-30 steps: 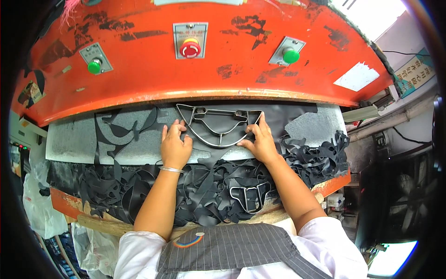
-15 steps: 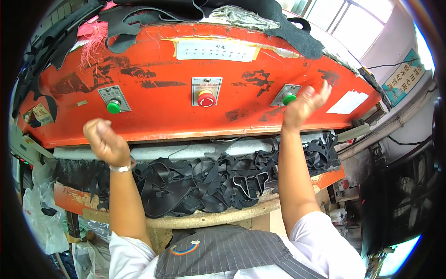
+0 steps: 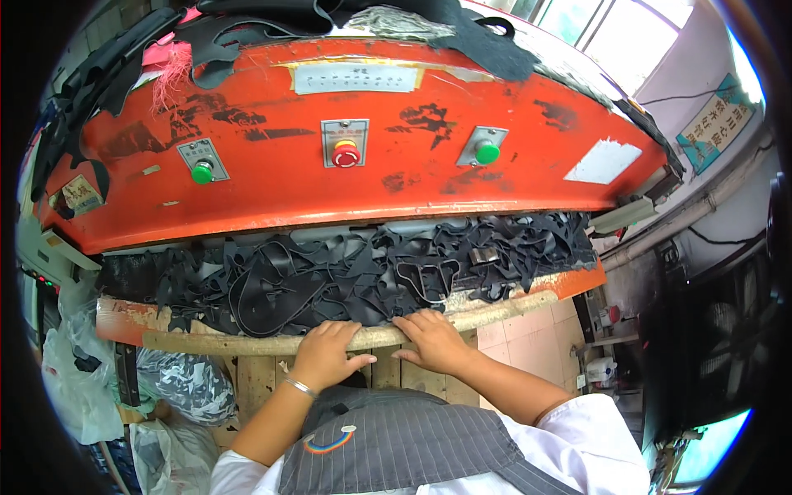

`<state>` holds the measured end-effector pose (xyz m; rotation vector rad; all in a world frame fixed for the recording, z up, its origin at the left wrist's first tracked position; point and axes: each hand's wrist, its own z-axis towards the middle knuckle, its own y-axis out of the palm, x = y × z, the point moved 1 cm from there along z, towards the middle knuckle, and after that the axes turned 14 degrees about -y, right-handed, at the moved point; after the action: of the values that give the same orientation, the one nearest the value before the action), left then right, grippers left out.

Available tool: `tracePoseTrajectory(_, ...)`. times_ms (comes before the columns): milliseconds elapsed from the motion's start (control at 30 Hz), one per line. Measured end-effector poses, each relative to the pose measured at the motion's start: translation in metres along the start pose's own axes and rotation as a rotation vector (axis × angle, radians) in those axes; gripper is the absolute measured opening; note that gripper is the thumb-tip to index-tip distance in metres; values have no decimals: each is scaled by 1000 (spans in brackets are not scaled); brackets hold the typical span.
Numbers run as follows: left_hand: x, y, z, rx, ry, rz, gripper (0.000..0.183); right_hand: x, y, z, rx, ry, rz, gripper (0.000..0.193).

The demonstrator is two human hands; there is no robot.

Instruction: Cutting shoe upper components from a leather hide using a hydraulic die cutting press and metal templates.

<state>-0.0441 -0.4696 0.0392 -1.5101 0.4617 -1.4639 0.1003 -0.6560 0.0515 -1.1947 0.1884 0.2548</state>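
At the far left, a pale plastic bag hangs beside the machine, and next to it a bulging plastic bag with dark and light patches sits below the wooden rail. Above, the orange machine front spans most of the view, scuffed with dark marks. Its left green button stands out from a small metal plate.

Along the machine's lower edge lies a long heap of black scraps, just behind the rail. The left hand, with a silver bracelet at its wrist, rests its fingers on the rail; it grasps nothing, fingers laid out straight and thumb pointing toward the other hand.

Between the two hands is a narrow gap, and well above it is the red button. The right hand also lays its fingers on the rail, loosely spread and empty, thumb pointing left. Just beyond it, a metal cutter lies on the scraps, touched by neither hand. Farther right come a small shiny metal piece among the scraps, the right green button and a white paper patch.
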Motion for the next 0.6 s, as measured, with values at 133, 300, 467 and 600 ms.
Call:
tracePoseTrajectory(133,21,20,-2,66,-156,180,53,5,22,-13,35,56,-186,45)
tracePoseTrajectory(300,18,29,7,151,-136,134,45,15,21,-6,29,69,-229,31)
tracePoseTrajectory(467,14,10,28,-49,-165,122,50,46,-9,10,-194,-134,-101,26)
tracePoseTrajectory(600,11,-24,68,-326,-189,116,46,112,-62,78,-305,-235,339,25)
